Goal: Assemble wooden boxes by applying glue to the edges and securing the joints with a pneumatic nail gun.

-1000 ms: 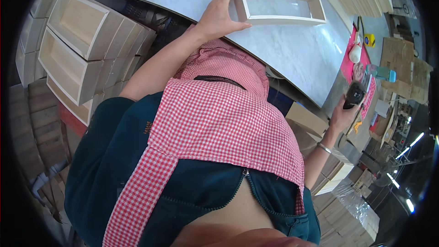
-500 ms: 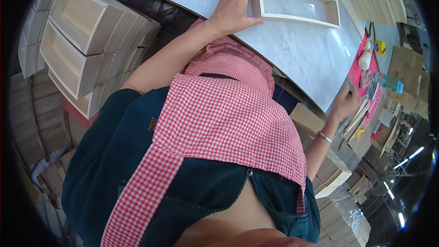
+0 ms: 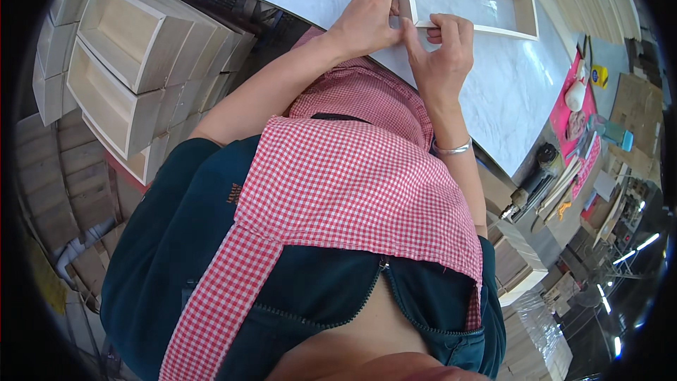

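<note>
A shallow rectangular frame of pale wood (image 3: 486,29) lies on the white marbled tabletop, which shows through its middle. My left hand (image 3: 370,17), with a ring on one finger, grips the frame's left end, its long fingers along the outer face. At the near left corner, my right hand (image 3: 444,56) has its fingers curled over the near side. Its thumb points up beside the left thumb, and a silver bangle circles the wrist. Whether anything small sits between the right fingertips is hidden.
Stacked wooden drawer boxes (image 3: 113,49) stand at the left. Long pale wood strips (image 3: 585,0) lie at the far right of the table (image 3: 493,99). Beyond its right edge are a white bottle (image 3: 575,95), a pink sheet, sticks and a black-headed tool (image 3: 545,155).
My right hand has come from the tools at the right to the frame's near left corner. The black-headed tool now shows where that hand was. My left hand stays on the frame.
</note>
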Available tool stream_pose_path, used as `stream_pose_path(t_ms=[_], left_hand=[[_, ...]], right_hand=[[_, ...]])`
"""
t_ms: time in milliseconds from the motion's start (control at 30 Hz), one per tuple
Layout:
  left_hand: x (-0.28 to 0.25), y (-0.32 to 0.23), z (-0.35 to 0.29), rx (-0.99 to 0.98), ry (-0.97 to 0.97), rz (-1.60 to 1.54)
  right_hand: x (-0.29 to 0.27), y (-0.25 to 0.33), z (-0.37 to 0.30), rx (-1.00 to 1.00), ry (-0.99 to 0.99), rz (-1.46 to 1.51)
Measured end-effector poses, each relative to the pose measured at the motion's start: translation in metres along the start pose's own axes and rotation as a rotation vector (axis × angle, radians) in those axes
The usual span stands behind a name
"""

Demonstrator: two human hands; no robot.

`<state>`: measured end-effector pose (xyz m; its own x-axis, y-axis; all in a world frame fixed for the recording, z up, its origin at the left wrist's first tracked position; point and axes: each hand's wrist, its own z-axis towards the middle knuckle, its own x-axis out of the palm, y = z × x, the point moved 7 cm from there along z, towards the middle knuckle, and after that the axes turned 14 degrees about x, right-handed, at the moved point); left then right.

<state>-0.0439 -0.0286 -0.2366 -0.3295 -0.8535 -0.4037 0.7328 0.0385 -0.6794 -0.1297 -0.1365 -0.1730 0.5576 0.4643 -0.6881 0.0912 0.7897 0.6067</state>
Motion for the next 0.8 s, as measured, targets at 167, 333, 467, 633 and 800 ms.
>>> stream_pose_path(t_ms=[167, 333, 467, 633, 800], left_hand=[[-0.005, -0.021, 0.014, 0.030, 0.099, 0.038], [0.002, -0.019, 0.015, -0.031, 0.148, -0.031], [0.004, -0.017, 0.015, -0.046, 0.159, -0.025], [0.002, -0.019, 0.016, -0.025, 0.153, -0.005], [0.003, -0.023, 0.017, 0.082, 0.091, 0.011]], right_hand=[[-0.001, 0.001, -0.002, 0.010, -0.058, 0.021], [-0.002, 0.000, -0.003, 0.022, -0.078, 0.023], [-0.001, -0.001, -0.004, 0.022, -0.098, 0.016], [-0.001, 0.001, -0.004, 0.002, -0.126, 0.006], [-0.004, -0.008, -0.008, 0.041, -0.073, 0.162]])
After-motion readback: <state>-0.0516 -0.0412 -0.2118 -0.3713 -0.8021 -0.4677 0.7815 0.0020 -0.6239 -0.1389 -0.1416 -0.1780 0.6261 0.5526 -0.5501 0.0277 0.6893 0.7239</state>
